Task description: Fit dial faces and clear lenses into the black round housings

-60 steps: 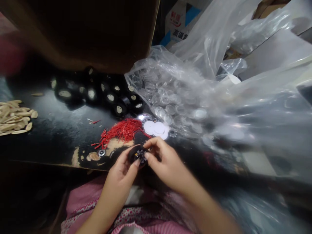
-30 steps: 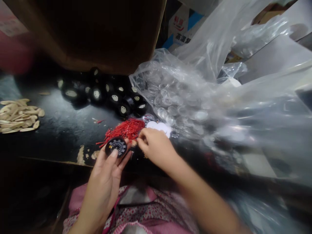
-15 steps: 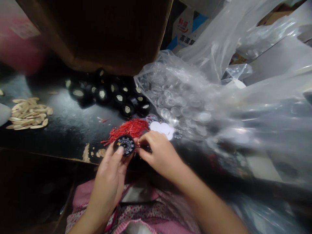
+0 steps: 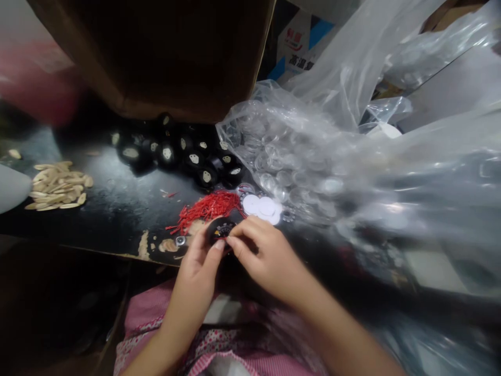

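My left hand [image 4: 201,266] grips a small round black gauge dial [image 4: 221,230] at the near edge of the black table [image 4: 117,209]. My right hand [image 4: 264,256] pinches at the dial's face with thumb and forefinger pressed together; what it pinches is too small to make out. Just behind the hands lies a heap of thin red pointers [image 4: 207,208]. Beside that heap sit a few white discs [image 4: 263,206]. A small metal ring [image 4: 180,241] lies on the table left of my left hand.
A row of black dial housings [image 4: 183,154] lies under a brown cardboard box [image 4: 164,57]. A big clear plastic bag of transparent lenses [image 4: 297,156] fills the right. Pale seed-shaped pieces [image 4: 58,185] are heaped at far left. My pink patterned apron [image 4: 219,339] is below.
My left hand has tilted the dial from face-up toward the right hand, and both hands have closed together over it. The right hand came back from the red pointers.
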Motion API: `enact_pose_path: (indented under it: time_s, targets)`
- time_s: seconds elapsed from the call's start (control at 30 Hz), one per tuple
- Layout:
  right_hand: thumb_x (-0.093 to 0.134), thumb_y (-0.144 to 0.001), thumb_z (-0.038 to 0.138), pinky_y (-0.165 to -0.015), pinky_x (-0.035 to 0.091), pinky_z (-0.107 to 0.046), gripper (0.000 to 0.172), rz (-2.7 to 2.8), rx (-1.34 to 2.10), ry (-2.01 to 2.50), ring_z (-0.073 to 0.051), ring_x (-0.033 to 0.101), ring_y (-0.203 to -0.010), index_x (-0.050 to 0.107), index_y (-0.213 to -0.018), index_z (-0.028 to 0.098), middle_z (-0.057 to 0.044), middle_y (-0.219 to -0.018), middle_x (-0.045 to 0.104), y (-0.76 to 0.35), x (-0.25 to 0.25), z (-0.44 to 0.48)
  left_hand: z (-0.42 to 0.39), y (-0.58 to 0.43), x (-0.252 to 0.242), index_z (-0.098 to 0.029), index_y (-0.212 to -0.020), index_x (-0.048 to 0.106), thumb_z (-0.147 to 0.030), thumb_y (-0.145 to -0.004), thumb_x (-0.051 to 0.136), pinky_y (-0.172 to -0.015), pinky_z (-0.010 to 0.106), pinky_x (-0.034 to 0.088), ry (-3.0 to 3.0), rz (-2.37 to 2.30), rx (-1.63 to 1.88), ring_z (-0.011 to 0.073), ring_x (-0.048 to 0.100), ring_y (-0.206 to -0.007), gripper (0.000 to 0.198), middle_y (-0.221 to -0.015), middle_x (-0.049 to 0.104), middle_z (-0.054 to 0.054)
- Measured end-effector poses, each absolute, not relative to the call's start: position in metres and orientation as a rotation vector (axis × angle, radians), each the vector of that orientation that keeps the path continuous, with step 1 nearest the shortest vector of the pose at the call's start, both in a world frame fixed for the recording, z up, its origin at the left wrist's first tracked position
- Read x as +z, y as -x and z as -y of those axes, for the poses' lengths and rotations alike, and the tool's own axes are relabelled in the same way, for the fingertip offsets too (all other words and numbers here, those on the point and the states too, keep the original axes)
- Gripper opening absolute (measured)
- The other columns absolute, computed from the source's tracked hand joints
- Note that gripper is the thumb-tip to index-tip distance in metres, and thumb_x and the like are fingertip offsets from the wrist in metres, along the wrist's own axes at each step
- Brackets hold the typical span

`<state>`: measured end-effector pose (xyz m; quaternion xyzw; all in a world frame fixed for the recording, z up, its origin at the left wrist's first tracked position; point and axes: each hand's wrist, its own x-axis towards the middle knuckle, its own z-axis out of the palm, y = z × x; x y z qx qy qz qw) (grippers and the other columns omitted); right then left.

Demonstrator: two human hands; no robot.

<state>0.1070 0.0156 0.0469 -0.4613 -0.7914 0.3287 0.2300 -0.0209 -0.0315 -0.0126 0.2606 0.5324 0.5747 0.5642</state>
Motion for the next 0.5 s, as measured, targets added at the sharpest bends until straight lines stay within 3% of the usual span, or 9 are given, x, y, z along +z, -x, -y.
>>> enact_pose_path:
  time_s: [0.2, 0.5]
  targets:
    - [0.057, -0.091, 0.016, -0.071, 0.037, -0.029, 0.014, 2.153, 0.911, 1.259, -0.014, 0.055, -0.076, 0.058, -0.078, 0.018, 0.0, -0.078, 0.06, -0.111, 0.047, -0.014, 0.036, 0.024, -0.006, -0.029, -0.118, 0.062, -0.032, -0.086, 0.064, -0.102, 0.03, 0.044, -0.715, -1.265, 1.312, 0.0185, 0.062, -0.114, 0.033, -0.122, 0.066, 0.001]
    - [0.055, -0.091, 0.014, -0.068, 0.037, -0.026, 0.022, 2.052, 0.966, 1.268, -0.012, 0.052, -0.07, 0.049, -0.071, 0.019, 0.002, -0.073, 0.056, -0.109, 0.042, -0.002, 0.038, 0.022, 0.007, -0.023, -0.1, 0.063, -0.032, -0.083, 0.064, -0.081, 0.024, 0.052, -0.928, -1.526, 1.308, 0.0165, 0.069, -0.089, 0.02, -0.098, 0.073, 0.0]
